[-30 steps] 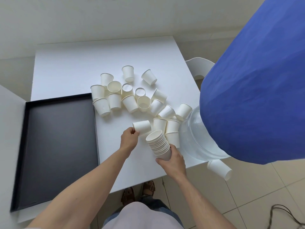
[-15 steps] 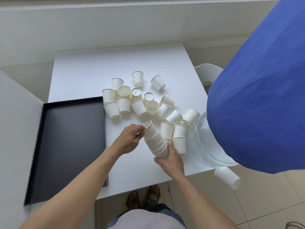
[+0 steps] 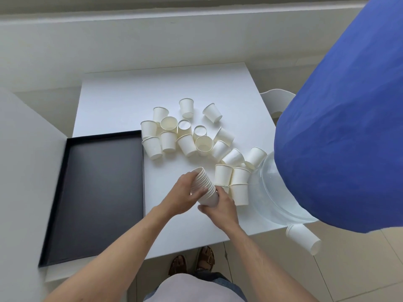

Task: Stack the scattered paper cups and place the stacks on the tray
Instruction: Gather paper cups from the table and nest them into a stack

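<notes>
I see both hands meeting on one stack of cups [image 3: 205, 188], which is held tilted above the white table [image 3: 122, 105], its open mouth pointing up and to the left. The left hand [image 3: 185, 194] wraps its fingers around the upper part of the stack, and the right hand [image 3: 220, 205] grasps the bottom end, so both hands are closed around the same stack.

The black tray [image 3: 96, 197] lies at the left side of the table, just beside the hands, and its inside is bare. Its near end reaches over the front edge of the table. Between the tray rim and the stack I see an open strip of white surface, and the far part of the table behind the loose cups [image 3: 187, 136] is also free.

The loose cups are scattered in a group beyond the hands, some upright, some on their side, some upside down. A few stand just to the right of the stack, touching a clear plastic dome [image 3: 272, 192] at the right table edge.

A big blue cloth shape [image 3: 340, 127] covers the right part of the view and hides most of the dome. One more cup [image 3: 304, 238] shows below the blue shape, past the table edge; I cannot tell what supports it. A white panel [image 3: 19, 171] cuts off the left side.
</notes>
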`<state>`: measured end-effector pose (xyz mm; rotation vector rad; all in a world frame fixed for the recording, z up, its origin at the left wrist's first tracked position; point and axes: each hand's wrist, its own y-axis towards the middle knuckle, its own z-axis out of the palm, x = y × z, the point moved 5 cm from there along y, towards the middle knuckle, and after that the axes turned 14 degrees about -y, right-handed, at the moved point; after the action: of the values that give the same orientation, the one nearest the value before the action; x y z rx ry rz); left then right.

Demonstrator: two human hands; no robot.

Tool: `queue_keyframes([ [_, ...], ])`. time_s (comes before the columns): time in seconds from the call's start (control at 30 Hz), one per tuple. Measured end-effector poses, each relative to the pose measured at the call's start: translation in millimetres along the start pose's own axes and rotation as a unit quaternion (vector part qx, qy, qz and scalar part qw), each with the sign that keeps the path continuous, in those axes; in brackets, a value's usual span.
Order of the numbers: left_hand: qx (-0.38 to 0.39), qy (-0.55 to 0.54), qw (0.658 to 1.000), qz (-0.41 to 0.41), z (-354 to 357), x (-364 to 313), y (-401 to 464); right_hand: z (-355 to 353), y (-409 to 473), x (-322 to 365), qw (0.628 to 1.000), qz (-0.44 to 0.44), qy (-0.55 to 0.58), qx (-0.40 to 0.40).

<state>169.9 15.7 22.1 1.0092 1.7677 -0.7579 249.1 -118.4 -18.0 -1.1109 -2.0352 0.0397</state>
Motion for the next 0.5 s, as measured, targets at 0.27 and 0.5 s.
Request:
queue_keyframes([
  [0.27,-0.190,-0.147,0.965,-0.105,-35.8,23.2,-15.1,-0.7,3.9,19.8,0.994,-0.061,0.085,0.029],
  [0.5,-0.312,-0.315,0.879,-0.177,-64.8,53.8,-42.0,11.8,11.7,65.5,0.983,-0.140,0.110,0.040],
])
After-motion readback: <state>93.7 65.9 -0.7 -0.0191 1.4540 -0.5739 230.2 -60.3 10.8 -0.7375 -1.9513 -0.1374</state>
